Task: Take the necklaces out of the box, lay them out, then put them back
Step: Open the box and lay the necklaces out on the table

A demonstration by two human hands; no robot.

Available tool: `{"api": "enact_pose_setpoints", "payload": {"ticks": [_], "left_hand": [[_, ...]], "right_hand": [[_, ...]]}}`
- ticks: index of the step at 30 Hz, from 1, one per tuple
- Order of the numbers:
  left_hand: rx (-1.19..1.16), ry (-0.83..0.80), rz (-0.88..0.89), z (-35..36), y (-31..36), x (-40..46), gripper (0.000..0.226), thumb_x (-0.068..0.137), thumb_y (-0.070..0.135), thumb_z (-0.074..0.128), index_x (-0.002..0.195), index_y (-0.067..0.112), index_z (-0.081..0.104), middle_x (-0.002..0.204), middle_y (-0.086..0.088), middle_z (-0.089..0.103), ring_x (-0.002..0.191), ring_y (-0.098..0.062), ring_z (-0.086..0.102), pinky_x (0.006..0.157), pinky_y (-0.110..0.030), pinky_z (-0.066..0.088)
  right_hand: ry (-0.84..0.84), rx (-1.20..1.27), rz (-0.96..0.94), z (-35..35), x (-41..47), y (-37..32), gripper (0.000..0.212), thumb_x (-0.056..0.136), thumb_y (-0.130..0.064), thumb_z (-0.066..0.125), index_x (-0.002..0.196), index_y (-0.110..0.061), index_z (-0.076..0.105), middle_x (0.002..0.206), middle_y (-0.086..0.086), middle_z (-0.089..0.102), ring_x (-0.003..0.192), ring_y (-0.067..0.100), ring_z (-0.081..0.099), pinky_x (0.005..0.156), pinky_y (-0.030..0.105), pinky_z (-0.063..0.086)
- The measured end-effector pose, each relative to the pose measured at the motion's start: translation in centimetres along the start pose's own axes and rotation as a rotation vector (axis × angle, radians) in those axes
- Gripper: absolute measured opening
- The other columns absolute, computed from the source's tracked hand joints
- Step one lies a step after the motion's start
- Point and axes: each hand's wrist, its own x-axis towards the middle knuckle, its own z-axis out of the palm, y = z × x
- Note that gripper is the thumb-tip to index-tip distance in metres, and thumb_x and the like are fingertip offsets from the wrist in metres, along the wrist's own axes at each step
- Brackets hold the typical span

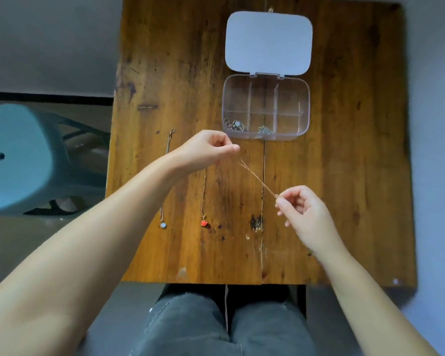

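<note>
The left hand (208, 147) and right hand (301, 209) each pinched an end of a thin gold necklace (257, 177), stretched taut above the desk (344, 176). The box (266, 106) sat open at twelve o'clock. Best lowered straight, just right of the red-pendant necklace (204, 201), keeping tension.

Brown streaked table (344, 176) — red pendant (204, 223), pale-blue pendant (163, 225).
</note>
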Motion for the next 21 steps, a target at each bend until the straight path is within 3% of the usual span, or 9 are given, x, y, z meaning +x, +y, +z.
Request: {"api": "enact_pose_setpoints", "payload": {"ticks": [3,9,15,18,21], "left_hand": [[0.165,0.018,0.038,0.8,-0.5,1.3,0.018,0.088,0.032,0.06,0.081,0.016,0.063,0.072,0.007,0.058,0.067,-0.008,0.053,0.061,-0.022,0.042],[0.553,0.006,0.42,3.9,0.4,3.4,0.007,0.087,0.016,0.059,0.085,0.01,0.061,0.09,-0.003,0.062,0.082,-0.018,0.055,0.069,-0.029,0.045],[0.791,-0.099,0.574,4.9,-1.0,4.3,0.011,0.09,0.014,0.052,0.093,0.008,0.061,0.099,-0.008,0.057,0.095,-0.024,0.05,0.068,-0.032,0.042],[0.82,-0.108,0.61,4.4,-1.7,3.7,0.02,0.092,0.016,0.051,0.109,0.009,0.061,0.115,-0.01,0.055,0.106,-0.025,0.049,0.078,-0.036,0.049],[0.737,0.05,0.61,3.0,-2.5,2.4,0.027,0.092,0.015,0.052,0.118,0.009,0.056,0.115,-0.012,0.058,0.106,-0.028,0.053,0.081,-0.038,0.05]], "right_hand": [[0.11,-0.141,0.122,4.2,-1.8,2.0,0.008,0.089,-0.028,0.062,0.083,-0.027,0.056,0.085,-0.009,0.062,0.077,0.001,0.059,0.057,0.005,0.044],[0.24,-0.417,0.152,11.6,-2.6,4.2,0.013,0.088,-0.034,0.062,0.091,-0.021,0.059,0.098,-0.005,0.052,0.09,0.011,0.054,0.066,0.017,0.043],[0.25,-0.615,0.134,12.3,-2.6,4.5,0.025,0.088,-0.043,0.06,0.098,-0.02,0.059,0.098,-0.006,0.053,0.093,0.008,0.046,0.07,0.019,0.042],[0.248,-0.482,0.137,10.5,-1.9,3.1,0.024,0.09,-0.04,0.058,0.101,-0.02,0.058,0.099,-0.008,0.052,0.091,0.008,0.051,0.064,0.014,0.039],[0.328,-0.337,-0.008,7.4,1.0,-0.5,0.012,0.094,-0.023,0.052,0.099,-0.016,0.061,0.099,-0.001,0.058,0.083,0.011,0.055,0.068,0.015,0.046]]}}
